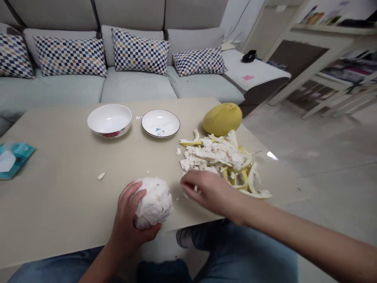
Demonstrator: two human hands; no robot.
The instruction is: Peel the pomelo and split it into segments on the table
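My left hand is wrapped round a peeled pomelo, white with pith, at the table's near edge. To its right, my right hand hovers apart from the fruit with its fingers curled together; a pale bit shows by the fingers, but I cannot make out what they hold. Just beyond that hand lies a heap of torn pith and yellow peel. A whole yellow pomelo rests behind the heap.
A white bowl and a dark-rimmed plate stand towards the back of the table. At the left edge lies a teal tissue pack. One small pale scrap sits left of centre. Behind is a sofa.
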